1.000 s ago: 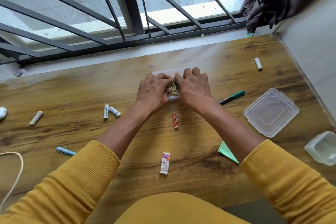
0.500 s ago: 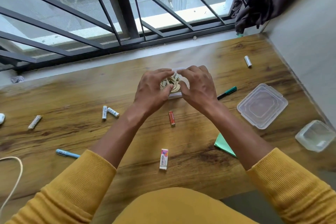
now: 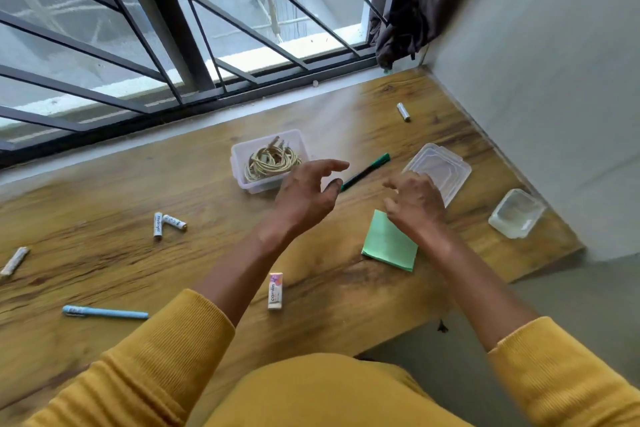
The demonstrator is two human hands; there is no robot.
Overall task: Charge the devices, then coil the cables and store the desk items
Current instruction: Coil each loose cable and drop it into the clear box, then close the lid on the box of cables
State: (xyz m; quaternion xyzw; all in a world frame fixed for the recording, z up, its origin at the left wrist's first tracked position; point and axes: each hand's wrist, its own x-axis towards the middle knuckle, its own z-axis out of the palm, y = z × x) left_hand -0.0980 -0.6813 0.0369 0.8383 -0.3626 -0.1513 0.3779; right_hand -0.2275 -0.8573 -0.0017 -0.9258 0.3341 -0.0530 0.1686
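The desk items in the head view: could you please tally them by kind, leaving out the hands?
Batteries: 4
Pens: 2
Clear containers: 2
Container lids: 1
Coiled cable bundles: 1
Erasers: 1
Green note pads: 1
Total: 12

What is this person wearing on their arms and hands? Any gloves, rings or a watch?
Both arms wear mustard-yellow ribbed knit sleeves, pushed up so the forearms are bare. The left hand and the right hand are bare: no gloves, and no rings, watch or bracelet visible in this slightly blurred view.
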